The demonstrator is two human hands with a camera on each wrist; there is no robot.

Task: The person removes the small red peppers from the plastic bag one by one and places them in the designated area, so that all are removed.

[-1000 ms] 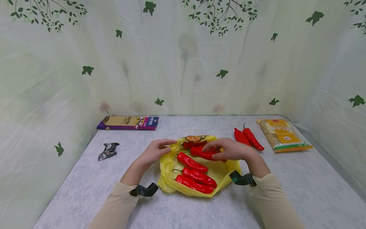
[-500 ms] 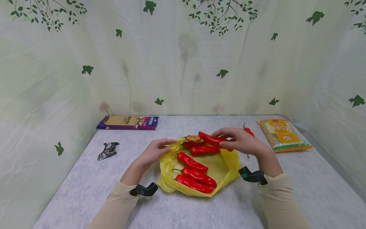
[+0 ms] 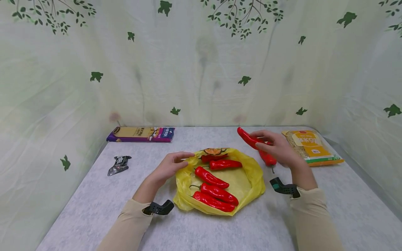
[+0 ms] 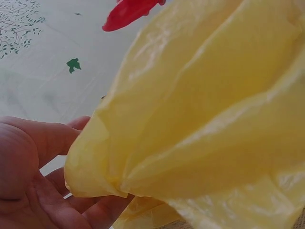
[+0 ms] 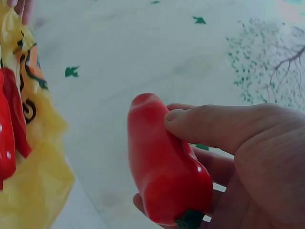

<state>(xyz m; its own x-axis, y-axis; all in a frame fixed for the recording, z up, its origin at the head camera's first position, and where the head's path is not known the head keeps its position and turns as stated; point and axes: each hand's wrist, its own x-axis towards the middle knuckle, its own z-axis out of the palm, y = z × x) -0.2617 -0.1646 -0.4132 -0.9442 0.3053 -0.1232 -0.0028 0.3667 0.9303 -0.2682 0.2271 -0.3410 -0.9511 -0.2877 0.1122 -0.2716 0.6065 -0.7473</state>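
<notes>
In the head view, my right hand (image 3: 277, 146) holds a long red chili pepper (image 3: 247, 137) up, right of the yellow plastic bag (image 3: 257, 174). In the right wrist view, thumb and fingers grip this pepper (image 5: 159, 162), its green stem end low. My left hand (image 3: 169, 169) touches the bag's upper left rim with loosely extended fingers. The left wrist view shows the bag (image 4: 190, 109) hiding some fingertips. Several red peppers (image 3: 216, 193) lie in the wide-mouthed bag. Another red pepper (image 3: 267, 159) rests on the table below my right hand, partly hidden.
A yellow-orange packet of grain (image 3: 309, 146) lies at the back right, just beyond my right hand. At the back left is a long purple and tan packet (image 3: 141, 135). A small black wrapper packet (image 3: 119, 165) sits on the left of the grey table (image 3: 94, 209).
My right hand has lifted a red pepper out of the bag and carried it right and away from me, above the table. My left hand has stayed at the bag's rim.
</notes>
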